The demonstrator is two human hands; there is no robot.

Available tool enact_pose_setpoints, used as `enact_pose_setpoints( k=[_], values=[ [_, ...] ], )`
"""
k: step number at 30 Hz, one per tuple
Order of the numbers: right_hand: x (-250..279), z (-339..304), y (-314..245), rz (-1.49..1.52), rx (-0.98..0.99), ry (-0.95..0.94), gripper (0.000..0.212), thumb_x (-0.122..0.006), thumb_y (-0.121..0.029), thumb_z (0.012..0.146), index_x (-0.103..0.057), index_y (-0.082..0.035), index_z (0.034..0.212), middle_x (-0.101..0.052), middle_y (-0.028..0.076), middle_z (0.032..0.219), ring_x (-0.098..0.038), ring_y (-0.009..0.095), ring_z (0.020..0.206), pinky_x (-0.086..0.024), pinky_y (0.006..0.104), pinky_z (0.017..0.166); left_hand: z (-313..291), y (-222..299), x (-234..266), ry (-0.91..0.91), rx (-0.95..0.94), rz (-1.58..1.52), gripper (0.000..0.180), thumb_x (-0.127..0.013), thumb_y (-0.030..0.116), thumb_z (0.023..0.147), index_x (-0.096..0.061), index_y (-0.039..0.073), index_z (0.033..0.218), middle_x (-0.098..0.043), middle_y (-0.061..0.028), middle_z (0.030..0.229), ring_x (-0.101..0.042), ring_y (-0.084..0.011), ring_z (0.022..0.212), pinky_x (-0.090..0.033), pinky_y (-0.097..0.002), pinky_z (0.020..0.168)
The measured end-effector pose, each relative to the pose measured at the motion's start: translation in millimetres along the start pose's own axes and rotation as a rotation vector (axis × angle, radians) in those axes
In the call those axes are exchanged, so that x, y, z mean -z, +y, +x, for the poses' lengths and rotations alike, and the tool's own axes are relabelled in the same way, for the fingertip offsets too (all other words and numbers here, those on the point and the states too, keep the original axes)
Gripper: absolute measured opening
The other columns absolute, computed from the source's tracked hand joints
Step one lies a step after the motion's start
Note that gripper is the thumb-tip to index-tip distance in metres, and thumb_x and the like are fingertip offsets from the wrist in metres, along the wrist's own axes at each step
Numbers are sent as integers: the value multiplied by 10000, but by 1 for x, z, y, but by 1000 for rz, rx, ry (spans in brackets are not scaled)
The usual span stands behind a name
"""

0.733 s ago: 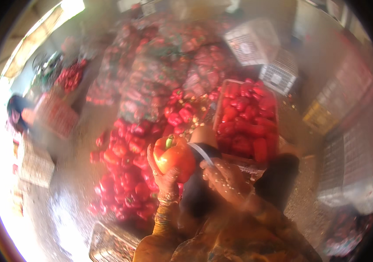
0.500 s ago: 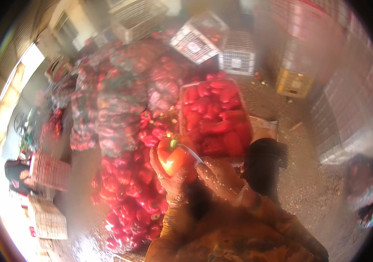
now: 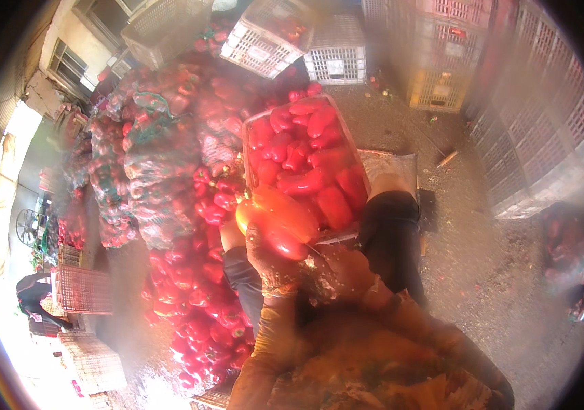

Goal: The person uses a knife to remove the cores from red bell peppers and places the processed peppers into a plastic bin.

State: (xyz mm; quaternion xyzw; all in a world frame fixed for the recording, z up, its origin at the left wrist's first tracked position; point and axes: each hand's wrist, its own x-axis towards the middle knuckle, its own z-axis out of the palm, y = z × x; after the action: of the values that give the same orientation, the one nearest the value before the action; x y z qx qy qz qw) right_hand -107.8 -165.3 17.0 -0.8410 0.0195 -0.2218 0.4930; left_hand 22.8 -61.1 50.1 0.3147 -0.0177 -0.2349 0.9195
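My left hand (image 3: 271, 263) is closed around an orange-red bell pepper (image 3: 275, 219), held up in front of me just below a clear crate. My right hand (image 3: 336, 270) sits right beside it, fingers curled on a small knife whose pale blade (image 3: 336, 239) points right, under the pepper's edge. The crate (image 3: 247, 147) is full of red peppers (image 3: 305, 167) and stands directly beyond my hands. A heap of loose red peppers (image 3: 196, 294) lies on the floor to my left. My knees in dark trousers (image 3: 391, 232) flank the hands.
Mesh sacks of peppers (image 3: 148, 157) are stacked at the left. White plastic crates (image 3: 336, 58) and a yellow one (image 3: 442, 89) stand at the back, with tall crate stacks (image 3: 551, 123) along the right. Another person (image 3: 32, 294) crouches at the far left by baskets (image 3: 83, 290).
My head has turned left to right, so the crate now sits centred above my hands. The pepper has been rotated in my left hand; its green stem no longer shows.
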Motion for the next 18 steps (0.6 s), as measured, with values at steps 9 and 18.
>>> enact_pose_setpoints(
  k=[9, 18],
  values=[
    [-5, -9, 25, -305, 51, 35, 322, -562, -276, 1000, -644, -153, 1287, -722, 101, 1016, -704, 313, 861, -543, 430, 702, -1, 21, -9, 40, -58, -81, 631, -610, 499, 956, -491, 75, 1409, -591, -117, 1341, -582, -318, 1227, -491, -510, 1037],
    [11, 93, -5, 296, -295, 10, 545, -721, -206, 913, -504, -82, 1397, -708, 139, 964, -721, 283, 847, -561, 383, 741, 26, 26, 20, -10, -53, 154, 670, -713, 332, 897, -453, 27, 1435, -594, -151, 1322, -600, -329, 1198, -480, -475, 1063]
  ],
)
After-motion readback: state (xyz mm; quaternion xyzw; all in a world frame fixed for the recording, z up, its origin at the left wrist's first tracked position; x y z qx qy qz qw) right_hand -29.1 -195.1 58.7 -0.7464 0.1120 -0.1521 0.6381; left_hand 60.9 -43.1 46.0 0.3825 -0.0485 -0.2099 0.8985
